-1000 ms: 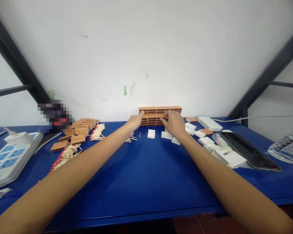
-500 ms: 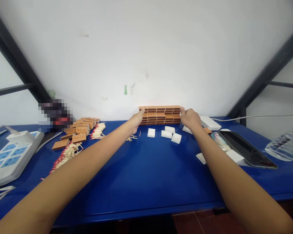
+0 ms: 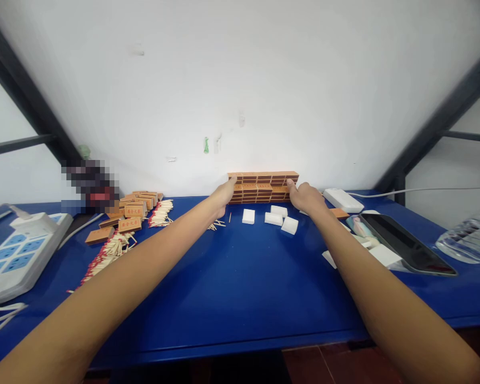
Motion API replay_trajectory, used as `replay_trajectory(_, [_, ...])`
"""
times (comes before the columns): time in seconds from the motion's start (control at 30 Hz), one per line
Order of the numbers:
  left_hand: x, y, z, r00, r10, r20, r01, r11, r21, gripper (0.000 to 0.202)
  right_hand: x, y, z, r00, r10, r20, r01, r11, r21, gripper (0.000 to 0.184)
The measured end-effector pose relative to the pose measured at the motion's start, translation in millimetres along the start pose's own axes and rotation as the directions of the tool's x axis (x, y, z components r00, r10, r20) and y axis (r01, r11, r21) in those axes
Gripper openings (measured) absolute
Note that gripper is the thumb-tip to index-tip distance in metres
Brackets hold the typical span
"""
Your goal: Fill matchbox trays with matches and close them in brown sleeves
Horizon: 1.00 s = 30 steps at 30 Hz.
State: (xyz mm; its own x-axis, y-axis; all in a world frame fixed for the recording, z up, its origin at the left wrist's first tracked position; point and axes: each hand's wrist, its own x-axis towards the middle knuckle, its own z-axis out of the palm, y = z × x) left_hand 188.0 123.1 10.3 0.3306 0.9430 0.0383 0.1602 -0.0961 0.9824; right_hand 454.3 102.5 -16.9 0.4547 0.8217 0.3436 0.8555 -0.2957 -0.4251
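Note:
A stepped stack of matchboxes [image 3: 264, 188] stands against the wall, its orange tops and dark striking sides toward me. My left hand [image 3: 225, 194] grips its left end, thumb on the front and fingers mostly hidden. At the right end, my right hand [image 3: 306, 196] has its thumb against the front face, fingers curled around the side. Just in front of the stack lie several white matchbox trays [image 3: 272, 218]. A few loose matches [image 3: 216, 225] are beside my left hand.
Loose matchboxes [image 3: 134, 210] and piles of red-tipped matches [image 3: 108, 258] lie left on the blue table [image 3: 224, 298], near a power strip [image 3: 16, 261]. On the right are a white adapter [image 3: 343, 200], a black phone-like device [image 3: 408, 242] and a clear plastic bottle [image 3: 470, 240].
My right hand has shifted slightly, its thumb moving from the stack's upper right corner down and left onto the front face. My left hand stays at the left end.

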Motion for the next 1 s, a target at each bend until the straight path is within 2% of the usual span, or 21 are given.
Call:
replay_trajectory(0.1, [-15.5, 6.5, -7.1, 0.991, -0.045, -0.124, 0.046, 0.999, 0.002, 0.064, -10.5, -9.1, -6.4, 0.986, -0.119, -0.115, 0.118, 0.993, -0.021, 0.054])
replay_trajectory(0.17, [-31.5, 9.5, -14.4, 0.976, -0.042, -0.212, 0.046, 0.999, 0.016, 0.063, -16.1, -15.7, -5.6, 0.947, -0.275, -0.164, 0.273, 0.961, -0.036, 0.039])
replay_trajectory(0.23, [-50.9, 11.1, -24.5, 0.959, 0.005, -0.284, 0.007, 0.999, 0.040, 0.060, -19.8, -21.5, -0.1, 0.903, -0.396, -0.166, 0.395, 0.918, -0.039, 0.029])
replay_trajectory(0.33, [-80.9, 11.0, -46.1, 0.925, 0.153, -0.348, -0.116, 0.985, 0.124, 0.041, -22.8, -27.3, 10.6, 0.892, -0.431, -0.136, 0.430, 0.902, -0.035, 0.023])
replay_trajectory(0.4, [-98.0, 8.8, -63.5, 0.909, 0.223, -0.351, -0.162, 0.968, 0.193, 0.031, -24.0, -29.6, 13.1, 0.893, -0.430, -0.131, 0.428, 0.903, -0.046, 0.021])
replay_trajectory(0.43, [-105.3, 6.9, -72.0, 0.907, 0.254, -0.335, -0.179, 0.954, 0.240, 0.028, -24.7, -30.7, 11.9, 0.895, -0.427, -0.131, 0.423, 0.904, -0.055, 0.021])
replay_trajectory(0.53, [-125.2, -1.2, -91.3, 0.917, 0.364, -0.160, -0.238, 0.826, 0.511, 0.026, -30.6, -35.7, -0.8, 0.904, -0.410, -0.124, 0.404, 0.912, -0.067, 0.023])
replay_trajectory(0.6, [-139.1, -6.9, -96.6, 0.913, 0.405, -0.054, -0.281, 0.719, 0.636, 0.025, -39.5, -41.6, -12.0, 0.891, -0.449, -0.057, 0.449, 0.893, -0.013, 0.022])
replay_trajectory(0.67, [-153.9, -12.3, -97.0, 0.905, 0.417, 0.091, -0.349, 0.602, 0.718, 0.024, -51.8, -49.3, -19.1, 0.816, -0.571, 0.095, 0.561, 0.820, 0.112, 0.023])
replay_trajectory(0.73, [-167.7, -18.2, -95.7, 0.869, 0.424, 0.256, -0.451, 0.465, 0.762, 0.022, -65.0, -56.7, -19.2, 0.702, -0.677, 0.219, 0.638, 0.735, 0.229, 0.031])
replay_trajectory(0.8, [-177.7, -25.6, -95.5, 0.825, 0.435, 0.362, -0.531, 0.375, 0.760, 0.022, -75.5, -61.7, -13.0, 0.635, -0.720, 0.280, 0.669, 0.694, 0.266, 0.043])
replay_trajectory(0.9, [-183.0, -39.3, -98.7, 0.784, 0.463, 0.413, -0.588, 0.341, 0.734, 0.023, -83.0, -64.1, -1.9, 0.631, -0.705, 0.324, 0.654, 0.708, 0.266, 0.051])
replay_trajectory(1.0, [-180.1, -50.0, -103.3, 0.781, 0.496, 0.379, -0.596, 0.411, 0.690, 0.021, -87.6, -67.6, -2.1, 0.661, -0.663, 0.351, 0.580, 0.749, 0.320, 0.048])
